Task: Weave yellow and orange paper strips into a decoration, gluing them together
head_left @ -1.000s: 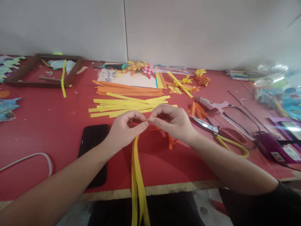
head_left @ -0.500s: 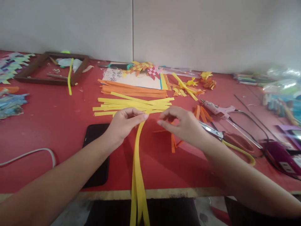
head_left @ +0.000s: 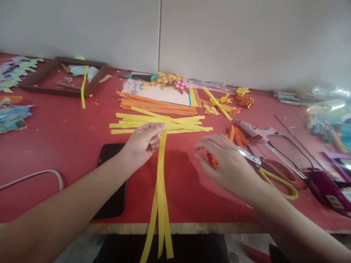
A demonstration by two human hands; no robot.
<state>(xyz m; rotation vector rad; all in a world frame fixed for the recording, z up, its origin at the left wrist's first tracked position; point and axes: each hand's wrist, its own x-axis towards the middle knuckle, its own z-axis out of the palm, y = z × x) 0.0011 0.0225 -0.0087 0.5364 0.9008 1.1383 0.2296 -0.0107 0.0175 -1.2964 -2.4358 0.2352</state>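
Wall [head_left: 233, 40] backs red table [head_left: 79, 142]; left grip [head_left: 144, 140] pinches yellow strips [head_left: 161, 171], right grip [head_left: 226, 159] gapes.

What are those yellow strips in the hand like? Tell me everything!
The strips are long, thin, flat and plain yellow, and look like paper. The left hand pinches them near the top. They hang close together, then spread into three tails lower down, reaching past the table's front edge in this view; whether they touch it isn't clear. The right hand isn't touching them.
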